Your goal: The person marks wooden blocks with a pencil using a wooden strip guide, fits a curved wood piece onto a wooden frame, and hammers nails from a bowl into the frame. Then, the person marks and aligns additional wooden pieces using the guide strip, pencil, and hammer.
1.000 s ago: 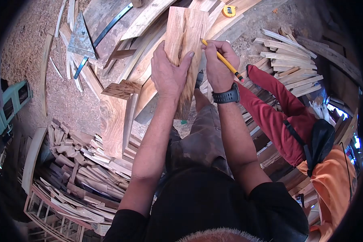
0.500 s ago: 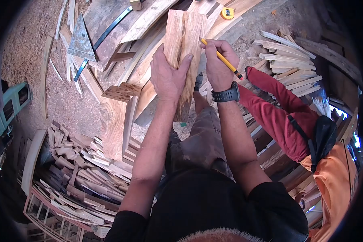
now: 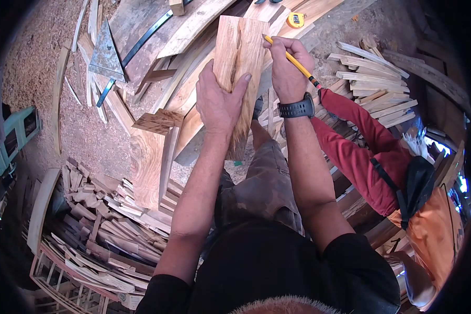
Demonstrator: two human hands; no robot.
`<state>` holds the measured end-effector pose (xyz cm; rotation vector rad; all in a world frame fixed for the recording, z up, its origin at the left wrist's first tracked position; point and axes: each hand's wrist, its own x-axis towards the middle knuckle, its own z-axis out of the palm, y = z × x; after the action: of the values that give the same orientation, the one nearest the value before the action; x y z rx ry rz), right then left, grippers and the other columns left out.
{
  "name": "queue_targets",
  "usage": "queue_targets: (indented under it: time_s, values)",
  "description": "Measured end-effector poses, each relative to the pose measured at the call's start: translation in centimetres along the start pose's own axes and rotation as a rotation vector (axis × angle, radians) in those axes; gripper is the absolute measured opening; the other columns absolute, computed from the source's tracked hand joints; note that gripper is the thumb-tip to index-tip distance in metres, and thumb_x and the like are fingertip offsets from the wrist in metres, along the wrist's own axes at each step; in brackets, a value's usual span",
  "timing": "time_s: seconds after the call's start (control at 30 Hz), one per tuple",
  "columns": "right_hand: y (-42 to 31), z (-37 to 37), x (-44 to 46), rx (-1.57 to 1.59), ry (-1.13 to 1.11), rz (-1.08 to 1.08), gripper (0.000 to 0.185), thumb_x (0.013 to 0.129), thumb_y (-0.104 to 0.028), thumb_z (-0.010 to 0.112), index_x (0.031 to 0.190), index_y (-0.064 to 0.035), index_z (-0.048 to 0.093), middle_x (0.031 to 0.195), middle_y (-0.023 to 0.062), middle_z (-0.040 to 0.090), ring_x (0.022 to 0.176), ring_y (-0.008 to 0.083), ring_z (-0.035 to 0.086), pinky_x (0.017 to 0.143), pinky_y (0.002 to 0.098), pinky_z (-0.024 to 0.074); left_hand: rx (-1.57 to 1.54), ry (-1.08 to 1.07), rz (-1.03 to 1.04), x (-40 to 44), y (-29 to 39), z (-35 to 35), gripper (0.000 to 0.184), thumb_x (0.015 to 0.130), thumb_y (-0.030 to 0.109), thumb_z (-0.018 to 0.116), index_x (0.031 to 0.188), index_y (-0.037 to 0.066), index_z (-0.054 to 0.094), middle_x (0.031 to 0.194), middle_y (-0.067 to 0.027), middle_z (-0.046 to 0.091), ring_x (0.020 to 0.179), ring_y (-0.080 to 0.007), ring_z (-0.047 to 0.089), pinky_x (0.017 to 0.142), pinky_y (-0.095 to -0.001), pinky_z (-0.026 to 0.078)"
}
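A wooden board point(image 3: 253, 44) with a dark crack along its grain is held out in front of me. My left hand point(image 3: 220, 102) is closed around its left edge, the thumb lying across the face. Between the fingers of my right hand point(image 3: 289, 65) is a yellow pencil point(image 3: 300, 66), its tip at the board's upper right edge. A dark watch point(image 3: 296, 108) is on my right wrist. Just beyond the board lies a yellow tape measure point(image 3: 295, 20). Beneath the board are long curved planks point(image 3: 188, 128).
A metal triangle point(image 3: 107, 55) and a blue-black clamp bar point(image 3: 147, 39) lie at upper left. Offcuts point(image 3: 104, 225) heap up at lower left, and wood strips point(image 3: 377, 81) at right. A person in red trousers point(image 3: 358, 149) is close on my right. A green plastic object point(image 3: 15, 133) stands far left.
My right hand and the pencil have moved up along the board's right edge. The board and left hand have barely shifted. The person at right has moved slightly.
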<state>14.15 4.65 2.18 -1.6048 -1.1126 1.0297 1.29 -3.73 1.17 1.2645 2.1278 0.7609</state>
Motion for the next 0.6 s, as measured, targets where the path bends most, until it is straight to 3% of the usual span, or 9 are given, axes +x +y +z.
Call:
queue_targets:
  time_s: [0.6]
  values:
    - [-0.17, 0.12, -0.37, -0.047, 0.002, -0.007, 0.015, 0.099, -0.007, 0.063, 0.103, 0.0066, 0.069, 0.092, 0.0132, 0.079, 0.086, 0.0145, 0.074, 0.081, 0.0254, 0.0566, -0.007, -0.022, -0.036, 0.08, 0.29, -0.13, 0.089, 0.080, 0.047, 0.086, 0.142, -0.005, 0.049, 0.127, -0.0240, 0.061, 0.119, -0.0413, 0.059, 0.101, -0.0503, 0.048]
